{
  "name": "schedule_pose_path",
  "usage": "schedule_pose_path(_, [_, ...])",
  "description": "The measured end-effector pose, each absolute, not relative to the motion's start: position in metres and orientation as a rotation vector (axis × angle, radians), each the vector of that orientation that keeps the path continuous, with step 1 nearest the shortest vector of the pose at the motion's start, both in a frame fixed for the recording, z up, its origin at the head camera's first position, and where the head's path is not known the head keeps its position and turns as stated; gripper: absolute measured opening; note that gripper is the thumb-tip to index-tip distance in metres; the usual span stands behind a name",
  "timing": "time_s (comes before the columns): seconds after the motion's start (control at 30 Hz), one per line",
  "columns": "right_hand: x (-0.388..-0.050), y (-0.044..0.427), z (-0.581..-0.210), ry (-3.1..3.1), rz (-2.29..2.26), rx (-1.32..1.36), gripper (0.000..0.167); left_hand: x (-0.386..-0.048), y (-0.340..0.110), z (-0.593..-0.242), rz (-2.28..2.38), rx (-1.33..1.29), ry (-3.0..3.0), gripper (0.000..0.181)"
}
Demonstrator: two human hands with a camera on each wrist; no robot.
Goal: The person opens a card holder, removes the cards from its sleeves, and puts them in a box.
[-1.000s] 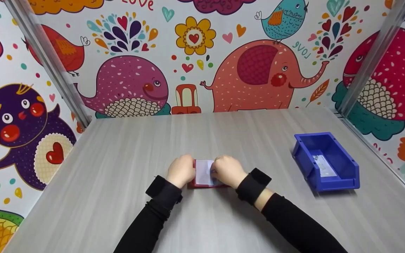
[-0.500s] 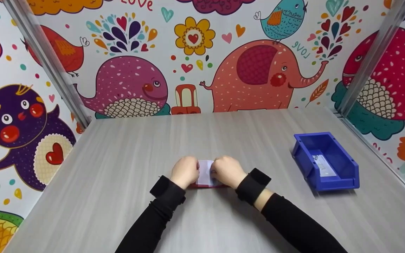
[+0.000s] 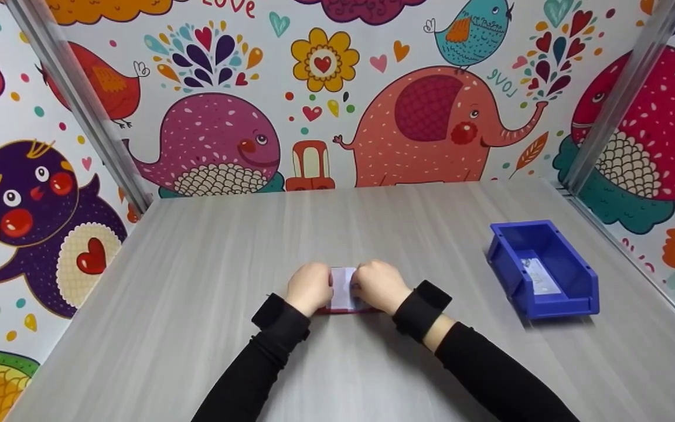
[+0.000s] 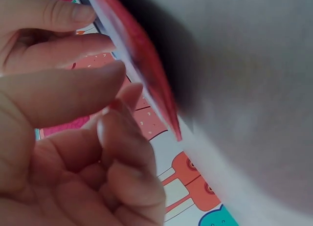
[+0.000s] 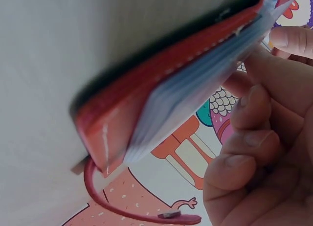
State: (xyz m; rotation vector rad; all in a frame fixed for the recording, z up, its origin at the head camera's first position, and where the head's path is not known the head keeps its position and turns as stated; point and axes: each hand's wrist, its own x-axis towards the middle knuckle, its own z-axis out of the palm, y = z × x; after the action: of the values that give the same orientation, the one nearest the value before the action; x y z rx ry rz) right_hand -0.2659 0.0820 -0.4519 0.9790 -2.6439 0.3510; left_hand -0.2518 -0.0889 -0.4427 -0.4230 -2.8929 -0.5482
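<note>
A small red card holder [image 3: 346,310] with clear sleeves [image 3: 342,287] lies open on the table between both hands. My left hand [image 3: 311,288] is at its left side; in the left wrist view the thumb and forefinger of this hand [image 4: 73,138] pinch at the edge of the holder [image 4: 151,64], other fingers curled. From the right, my right hand [image 3: 379,285] pinches the sleeves, its knuckles hiding part of them. The right wrist view shows the stacked sleeves [image 5: 181,99], the red cover [image 5: 117,118] and a thin red strap [image 5: 112,206] with a snap, hanging loose beside the right hand [image 5: 264,128].
A blue bin [image 3: 566,264] stands at the right of the table [image 3: 226,252], with a pale flat item [image 3: 541,278] inside. Patterned walls with metal posts border the table at the back and sides.
Compared with a second ago, my left hand has shifted slightly right and toward me, covering more of the holder's left side. My right hand looks unmoved.
</note>
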Motion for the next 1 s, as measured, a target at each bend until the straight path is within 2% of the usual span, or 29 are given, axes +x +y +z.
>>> schedule_pose_path(0.6, [-0.265,0.082,-0.45,-2.648,0.355,0.986,0.016,-0.25,-0.086,-0.442,-0.501,-0.377,-2.897,0.015])
schedule_pose_path(1.0, [-0.269,0.094,-0.438,-2.679,0.464,0.962,0.005,-0.248,-0.085,-0.441,-0.5,-0.374,-2.906,0.012])
